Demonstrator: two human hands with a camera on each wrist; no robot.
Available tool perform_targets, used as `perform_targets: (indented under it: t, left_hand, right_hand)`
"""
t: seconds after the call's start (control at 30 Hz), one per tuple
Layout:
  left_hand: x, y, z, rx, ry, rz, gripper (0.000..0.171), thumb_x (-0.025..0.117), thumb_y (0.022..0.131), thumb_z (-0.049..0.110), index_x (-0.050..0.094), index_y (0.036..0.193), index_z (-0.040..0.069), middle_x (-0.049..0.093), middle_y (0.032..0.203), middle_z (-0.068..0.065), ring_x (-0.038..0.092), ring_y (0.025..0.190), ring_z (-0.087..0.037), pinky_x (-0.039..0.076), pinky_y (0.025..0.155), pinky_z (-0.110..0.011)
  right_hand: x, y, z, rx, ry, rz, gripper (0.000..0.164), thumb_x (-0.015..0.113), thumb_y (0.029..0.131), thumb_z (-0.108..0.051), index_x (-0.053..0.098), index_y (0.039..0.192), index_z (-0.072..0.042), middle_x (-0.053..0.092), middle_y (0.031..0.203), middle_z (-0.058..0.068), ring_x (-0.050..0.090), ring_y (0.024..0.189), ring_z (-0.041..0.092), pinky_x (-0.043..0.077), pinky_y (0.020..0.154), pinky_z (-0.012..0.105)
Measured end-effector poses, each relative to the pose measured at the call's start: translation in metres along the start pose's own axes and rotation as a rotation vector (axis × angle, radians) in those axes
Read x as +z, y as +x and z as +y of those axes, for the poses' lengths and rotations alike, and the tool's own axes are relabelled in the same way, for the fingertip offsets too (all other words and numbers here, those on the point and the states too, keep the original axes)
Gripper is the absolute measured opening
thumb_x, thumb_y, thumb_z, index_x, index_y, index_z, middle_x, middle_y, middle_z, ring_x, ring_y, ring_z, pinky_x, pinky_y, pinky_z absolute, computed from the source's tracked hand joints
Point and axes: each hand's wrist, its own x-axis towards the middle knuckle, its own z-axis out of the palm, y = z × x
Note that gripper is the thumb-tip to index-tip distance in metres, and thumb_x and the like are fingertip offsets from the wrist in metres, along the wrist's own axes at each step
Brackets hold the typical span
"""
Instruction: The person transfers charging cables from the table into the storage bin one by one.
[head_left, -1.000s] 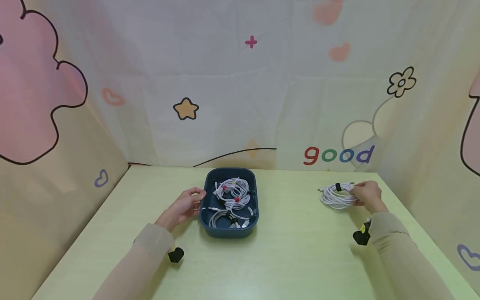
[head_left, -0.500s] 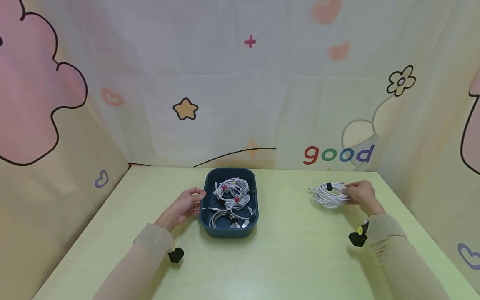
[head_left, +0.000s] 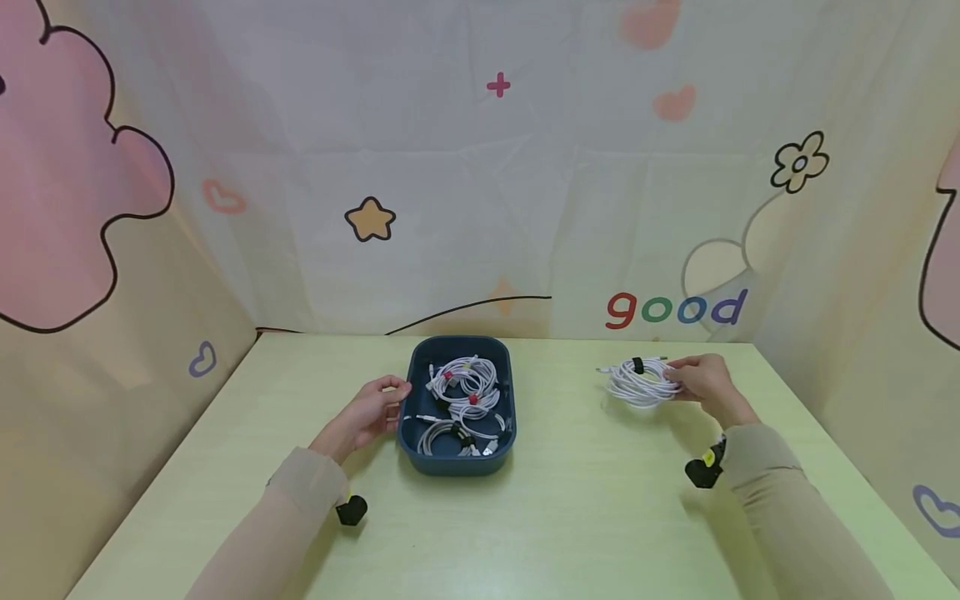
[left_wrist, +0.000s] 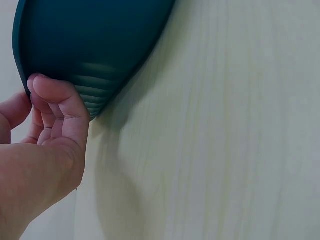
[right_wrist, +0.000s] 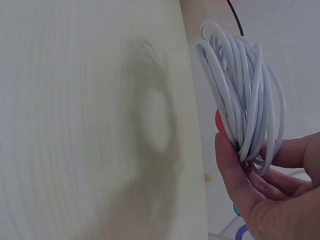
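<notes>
In the head view, a dark blue storage bin (head_left: pixel 457 465) sits on the table with several coiled white cables (head_left: pixel 467 387) in it, some with red or black ties. My left hand (head_left: pixel 369 412) holds the bin's left rim, fingers bent against its outer wall (left_wrist: pixel 100 45) in the left wrist view. To the right, my right hand (head_left: pixel 705 383) pinches the edge of a coiled white cable (head_left: pixel 641 385) with a black strap round it. That coil is raised off the table; the right wrist view shows its loops (right_wrist: pixel 245 95) between thumb and fingers, its shadow below.
The pale wooden table (head_left: pixel 555 517) is enclosed by printed cloth at the back (head_left: pixel 450 250) and both sides. A stretch of table lies between the bin and the right hand. Small black wrist cameras (head_left: pixel 351 510) hang from both cuffs.
My right hand has carried the coiled cable leftward and slightly up from the table's right side. The left hand and the bin have stayed in place.
</notes>
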Motion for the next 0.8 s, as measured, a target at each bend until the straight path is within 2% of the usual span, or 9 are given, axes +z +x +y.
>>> perform_targets:
  t: [0.33,0.6,0.8]
  left_hand:
    - [0.000,0.001,0.001,-0.009,-0.013,0.006,0.011,0.051,0.100,0.022,0.050,0.105,0.011,0.061,0.083,0.001,0.058,0.068,-0.013,0.049,0.061,-0.025]
    - [0.000,0.002,0.001,-0.007,-0.007,0.004,0.015,0.052,0.100,0.022,0.050,0.108,0.010,0.061,0.083,0.001,0.058,0.069,-0.013,0.049,0.062,-0.025]
    - [0.000,0.001,0.000,-0.005,-0.003,0.002,0.018,0.049,0.102,0.021,0.048,0.112,0.007,0.061,0.081,0.002,0.058,0.067,-0.012,0.049,0.061,-0.025]
  right_hand:
    - [0.018,0.001,-0.015,-0.024,0.028,-0.022,0.044,0.056,0.095,-0.006,0.044,0.130,0.017,0.059,0.089,0.007,0.060,0.066,0.005,0.057,0.066,0.025]
    - [0.037,0.002,-0.029,-0.029,0.024,-0.031,0.043,0.056,0.096,-0.008,0.046,0.131,0.014,0.058,0.102,0.014,0.060,0.068,0.007,0.058,0.069,0.026]
    - [0.052,0.000,-0.040,-0.043,0.031,-0.071,0.043,0.056,0.096,-0.008,0.046,0.132,0.013,0.059,0.107,0.017,0.062,0.070,0.009,0.058,0.071,0.026]
